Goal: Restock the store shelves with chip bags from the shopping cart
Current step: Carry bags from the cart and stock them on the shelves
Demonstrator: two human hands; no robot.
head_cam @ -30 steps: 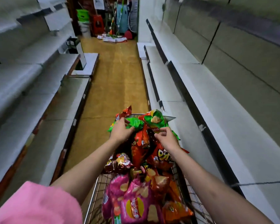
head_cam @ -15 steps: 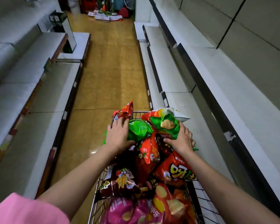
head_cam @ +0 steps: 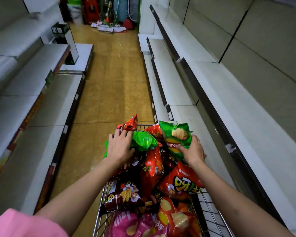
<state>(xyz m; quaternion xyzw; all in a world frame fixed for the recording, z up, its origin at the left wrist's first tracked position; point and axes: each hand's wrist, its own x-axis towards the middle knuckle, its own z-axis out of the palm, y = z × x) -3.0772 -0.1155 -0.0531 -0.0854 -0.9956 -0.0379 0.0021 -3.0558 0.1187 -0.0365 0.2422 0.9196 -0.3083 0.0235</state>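
Note:
A wire shopping cart (head_cam: 210,209) in front of me is piled with chip bags in red, dark brown, pink and green. My right hand (head_cam: 192,151) grips a green chip bag (head_cam: 177,136) and holds it upright above the far right of the pile. My left hand (head_cam: 119,147) grips a second green bag (head_cam: 143,140) that lies on top of the pile at the far left. A red bag (head_cam: 131,124) sticks up behind my left hand.
Bare white shelves run along the right (head_cam: 217,93) and the left (head_cam: 41,86) of a narrow aisle with a brown tiled floor (head_cam: 113,82). Buckets, boxes and cleaning gear (head_cam: 108,16) stand at the far end. A black crate (head_cam: 61,29) sits on a left shelf.
My right hand has lifted its green bag upright, clear of the pile. My left hand has closed further round the other green bag. The view has shifted slightly.

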